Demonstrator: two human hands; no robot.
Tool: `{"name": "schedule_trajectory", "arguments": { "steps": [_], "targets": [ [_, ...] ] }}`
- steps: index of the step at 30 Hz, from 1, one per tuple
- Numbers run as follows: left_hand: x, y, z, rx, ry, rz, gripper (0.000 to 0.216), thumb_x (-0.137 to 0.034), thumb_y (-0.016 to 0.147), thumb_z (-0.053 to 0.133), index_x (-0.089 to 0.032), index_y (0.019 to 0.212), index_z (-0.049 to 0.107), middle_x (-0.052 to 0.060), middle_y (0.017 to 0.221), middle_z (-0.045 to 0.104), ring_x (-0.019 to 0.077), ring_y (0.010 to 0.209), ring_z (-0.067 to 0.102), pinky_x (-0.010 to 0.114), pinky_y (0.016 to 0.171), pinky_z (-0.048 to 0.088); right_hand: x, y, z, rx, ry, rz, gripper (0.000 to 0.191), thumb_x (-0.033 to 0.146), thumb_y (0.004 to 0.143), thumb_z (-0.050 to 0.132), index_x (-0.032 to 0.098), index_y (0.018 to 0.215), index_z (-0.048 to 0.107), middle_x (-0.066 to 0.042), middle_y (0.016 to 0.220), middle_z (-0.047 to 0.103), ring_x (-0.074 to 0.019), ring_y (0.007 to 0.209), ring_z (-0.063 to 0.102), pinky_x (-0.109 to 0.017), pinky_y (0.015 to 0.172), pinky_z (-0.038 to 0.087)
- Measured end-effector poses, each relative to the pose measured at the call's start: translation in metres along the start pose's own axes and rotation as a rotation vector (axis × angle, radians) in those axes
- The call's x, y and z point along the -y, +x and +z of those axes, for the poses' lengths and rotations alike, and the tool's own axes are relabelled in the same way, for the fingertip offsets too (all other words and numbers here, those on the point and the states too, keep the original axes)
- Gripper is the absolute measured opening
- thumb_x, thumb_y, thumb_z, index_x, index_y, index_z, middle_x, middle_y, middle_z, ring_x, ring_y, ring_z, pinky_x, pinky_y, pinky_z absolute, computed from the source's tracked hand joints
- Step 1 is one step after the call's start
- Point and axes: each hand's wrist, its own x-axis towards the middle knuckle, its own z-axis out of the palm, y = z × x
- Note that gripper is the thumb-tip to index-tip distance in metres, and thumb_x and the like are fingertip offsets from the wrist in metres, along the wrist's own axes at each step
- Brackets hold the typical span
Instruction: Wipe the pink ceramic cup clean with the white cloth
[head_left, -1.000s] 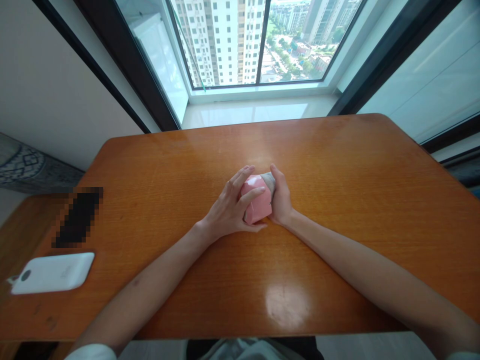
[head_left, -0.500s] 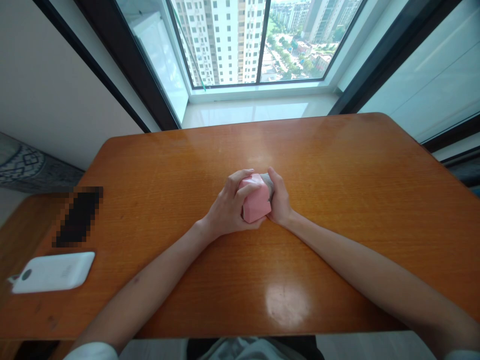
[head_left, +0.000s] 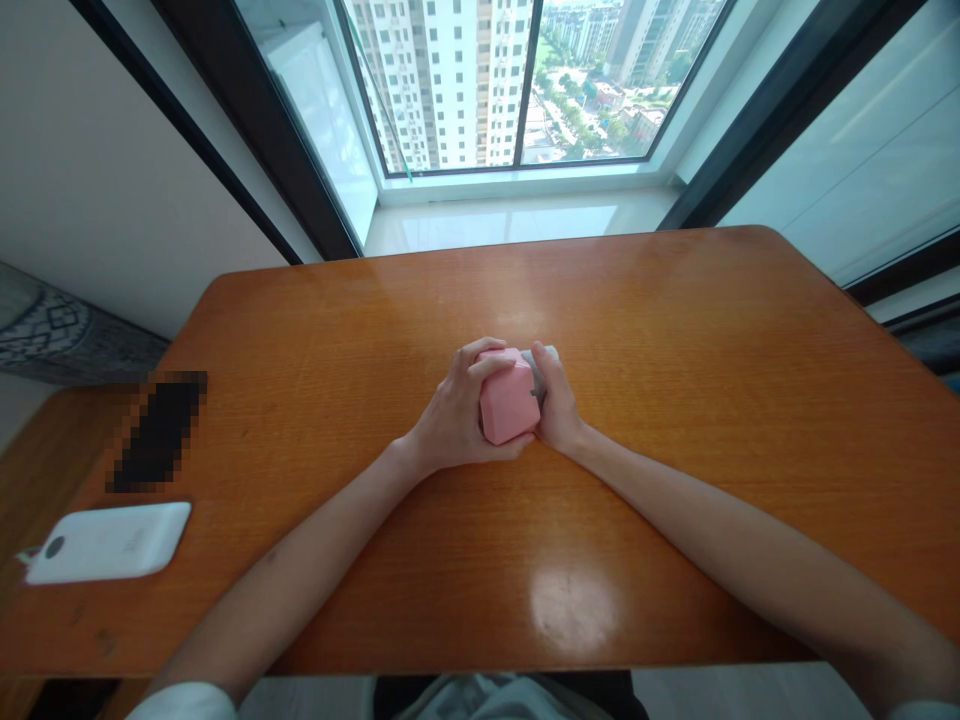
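Over the middle of the table, a small pink boxy object [head_left: 510,402] with angled edges sits between my hands; its exact kind I cannot make out. My left hand [head_left: 465,410] is closed around it from the left, fingers over the top and thumb beneath. A grey piece [head_left: 538,370] shows at its right side, joined to or pressed against the pink part; I cannot tell which. My right hand [head_left: 559,405] is closed on this grey piece, thumb laid across it. The right hand's other fingers are mostly hidden behind it.
The brown wooden table [head_left: 360,340] spans the view. On its left side lie a white phone-like object [head_left: 112,543] and a pixelated dark patch [head_left: 157,432]. A window [head_left: 517,80] stands beyond the far edge, and a patterned fabric item [head_left: 60,325] is at the left.
The pink object has turned slightly in my hands. My right thumb has shifted a little left and down across the grey piece, and more of its pale far end shows.
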Motion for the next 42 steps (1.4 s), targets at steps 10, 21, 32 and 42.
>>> {"name": "schedule_trajectory", "arguments": {
  "steps": [10,21,32,42],
  "targets": [
    [-0.005,0.007,-0.002,-0.020,-0.086,-0.034,0.097,-0.042,0.080,0.099,-0.029,0.158,0.042,0.016,0.149,0.055,0.0370,0.144,0.059,0.058,0.119,0.059,0.002,-0.002,0.001,-0.010,-0.026,-0.039,0.066,0.087,0.089,0.075,0.025,0.074,0.062,0.002,0.068,0.055,-0.0140,0.061,0.045,-0.030,0.056,0.041],
    [-0.014,0.008,-0.008,0.084,-0.334,-0.497,0.079,-0.059,0.091,0.089,-0.031,0.151,0.045,0.008,0.132,0.068,0.0227,0.099,0.071,0.036,0.083,0.064,-0.001,-0.002,-0.002,0.017,-0.060,-0.018,0.067,0.088,0.089,0.075,0.023,0.077,0.072,-0.001,0.071,0.062,-0.0157,0.065,0.054,-0.030,0.058,0.046],
    [0.000,0.000,-0.005,0.019,-0.148,-0.127,0.107,-0.074,0.090,0.090,-0.032,0.169,0.032,0.022,0.176,0.040,0.0427,0.161,0.051,0.064,0.127,0.054,0.007,-0.007,0.003,-0.015,-0.068,-0.039,0.052,0.071,0.084,0.088,0.022,0.076,0.073,0.000,0.071,0.065,-0.0146,0.064,0.052,-0.029,0.059,0.045],
    [0.032,0.000,-0.034,0.194,0.313,0.230,0.126,-0.075,0.084,0.094,-0.035,0.181,0.023,0.021,0.180,0.041,0.0467,0.161,0.052,0.069,0.128,0.051,0.004,0.000,0.000,0.063,-0.044,-0.042,0.052,0.072,0.092,0.081,0.022,0.077,0.076,-0.001,0.070,0.066,-0.0154,0.064,0.053,-0.029,0.059,0.044]
  ]
}}
